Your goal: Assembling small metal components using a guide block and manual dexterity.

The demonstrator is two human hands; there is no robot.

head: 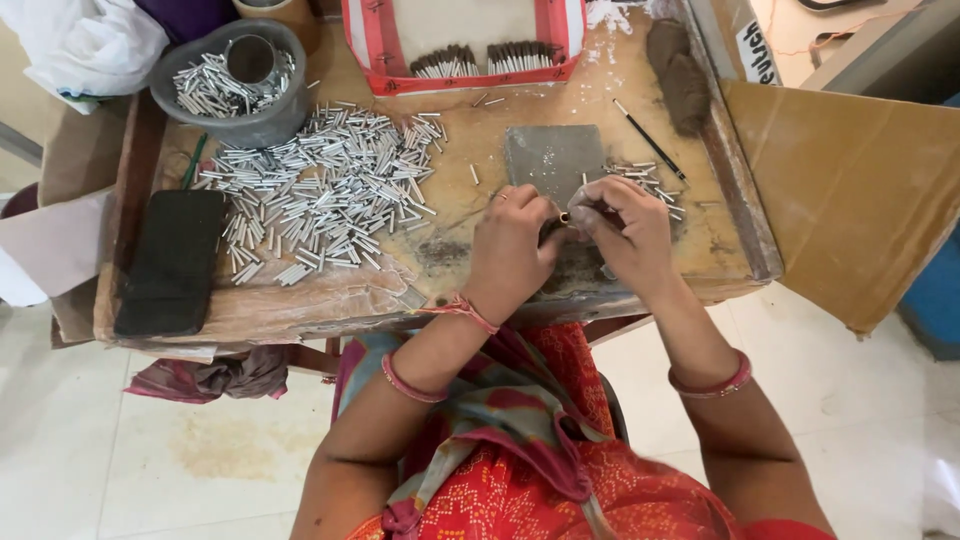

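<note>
— Where were your hands, and what did they hold?

— Your left hand (510,245) and right hand (625,232) met at the near edge of the worktop (300,305). The fingers of both were closed on one small tube (564,217), pinched between them just in front of the grey slab (553,158).

— How far along did it look?

— My guess: early. A few tubes (645,182) lay right of the slab, while the big loose heap of silver tubes (330,190) to your left looked untouched, with more in the grey bowl (232,85).

— Anything in the way?

— A black phone (172,262) lay at the left edge, a thin dark stick (648,140) and brown lumps (680,75) beyond your right hand, and a red-edged tray of bundled sticks (465,55) at the far side. Nothing blocked your hands.
</note>
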